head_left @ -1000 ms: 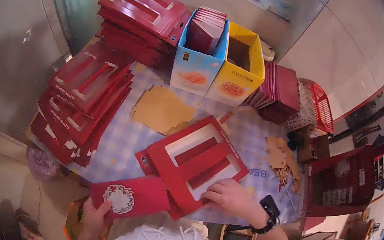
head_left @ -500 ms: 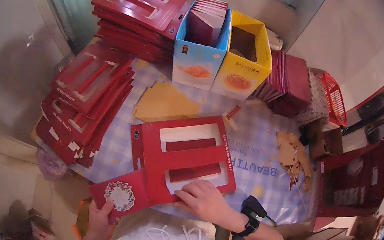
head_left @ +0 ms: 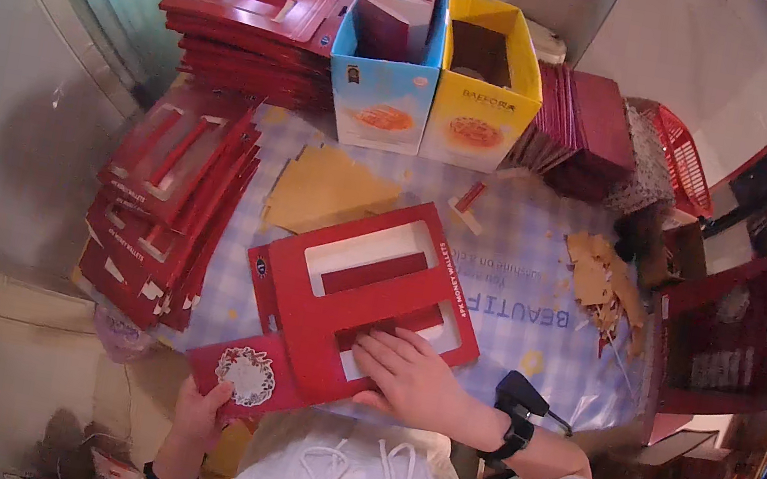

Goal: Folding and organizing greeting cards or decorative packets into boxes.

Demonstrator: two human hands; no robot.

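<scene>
At the left edge of the counter [head_left: 517,292] lies a slumped stack of red die-cut cards [head_left: 168,204], with tan cardboard sheets [head_left: 321,190] just beside it. Nearer the person, the left hand [head_left: 200,409] pinches the lower corner of a small red card with a round white emblem [head_left: 247,377], fingers closed on it. Overlapping that, a red cut-out board [head_left: 366,282] lies flat under the right hand [head_left: 408,378], which rests open, palm down, on its lower window. The board looks light, stiff and easily creased, best held by its solid outer border. Behind stand blue and yellow cartons [head_left: 436,76].
</scene>
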